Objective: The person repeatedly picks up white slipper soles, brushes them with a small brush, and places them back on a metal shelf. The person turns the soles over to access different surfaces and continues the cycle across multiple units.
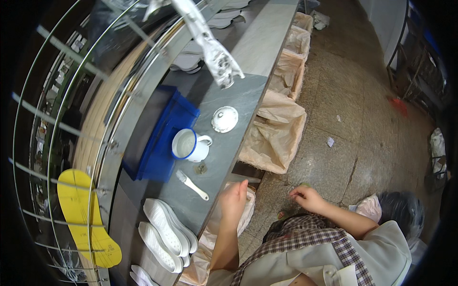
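The left hand (233, 198) is beside the edge of the table (225, 151), with its thumb raised and its other fingers bent inward. The inner side of this hand is turned away, so I cannot tell whether it is clenched on something or released. The right hand (307, 197) is to the right of the left one, just in front of the body and above the floor (329, 164). Its fingers are half bent and loose, and it looks released.

The brush (193, 186) is near the left hand, a little to its left; it lies on the table with the handle end toward this hand. The white soles (164, 226) are also to the left of the left hand, but closer to the body, and they lie partly one over another. Beyond the brush, ahead of the left hand and to its left, stands the cup (192, 145), white with a blue rim. The lid (224, 119) rests farther ahead of the same hand, near the cup but apart from it. The blue bin (160, 138) is on the far side of the cup from this hand. Ahead of both hands, a basket (292, 148) lined with paper stands beside the table.
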A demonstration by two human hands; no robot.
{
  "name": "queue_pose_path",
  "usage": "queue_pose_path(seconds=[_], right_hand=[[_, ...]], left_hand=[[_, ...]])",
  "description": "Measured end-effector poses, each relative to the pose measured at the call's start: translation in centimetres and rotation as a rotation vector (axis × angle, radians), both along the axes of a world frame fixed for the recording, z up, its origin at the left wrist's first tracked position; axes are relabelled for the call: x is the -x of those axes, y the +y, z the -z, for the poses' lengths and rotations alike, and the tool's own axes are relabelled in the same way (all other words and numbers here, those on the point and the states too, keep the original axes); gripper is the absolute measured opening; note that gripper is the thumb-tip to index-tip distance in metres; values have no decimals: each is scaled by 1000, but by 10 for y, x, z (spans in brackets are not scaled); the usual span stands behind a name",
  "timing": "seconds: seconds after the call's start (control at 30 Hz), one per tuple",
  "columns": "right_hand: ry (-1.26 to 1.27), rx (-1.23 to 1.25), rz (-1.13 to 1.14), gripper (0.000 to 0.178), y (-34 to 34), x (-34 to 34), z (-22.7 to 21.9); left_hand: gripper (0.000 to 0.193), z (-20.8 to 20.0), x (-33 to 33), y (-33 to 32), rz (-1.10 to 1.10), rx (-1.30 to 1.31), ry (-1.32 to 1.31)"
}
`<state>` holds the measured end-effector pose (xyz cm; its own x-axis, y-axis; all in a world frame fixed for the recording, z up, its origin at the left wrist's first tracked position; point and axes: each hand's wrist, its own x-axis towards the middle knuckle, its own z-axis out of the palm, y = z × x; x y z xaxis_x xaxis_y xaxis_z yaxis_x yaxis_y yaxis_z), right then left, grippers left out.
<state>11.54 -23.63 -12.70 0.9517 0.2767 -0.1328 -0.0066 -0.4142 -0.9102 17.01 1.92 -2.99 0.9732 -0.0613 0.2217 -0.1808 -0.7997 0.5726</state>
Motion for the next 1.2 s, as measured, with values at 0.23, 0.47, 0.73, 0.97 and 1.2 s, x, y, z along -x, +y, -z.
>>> queue_pose_path(seconds=[0.23,0.47,0.73,0.97,1.2], right_hand=[[87,-158,203,16,-85,-54,3],[-5,-159,386,13,-245,-129,12],[143,-71,504,12,-346,-225,27],[97,-25,544,15,-351,-328,29],[24,57,374,18,-353,-434,10]], left_hand=[[63,9,-102,-85,215,113,-12],[58,2,-270,-166,15,783,99],[64,-2,-491,-137,-355,983,-61],[80,66,-662,-52,-600,1499,-13],[60,91,-734,-3,-730,1628,-34]])
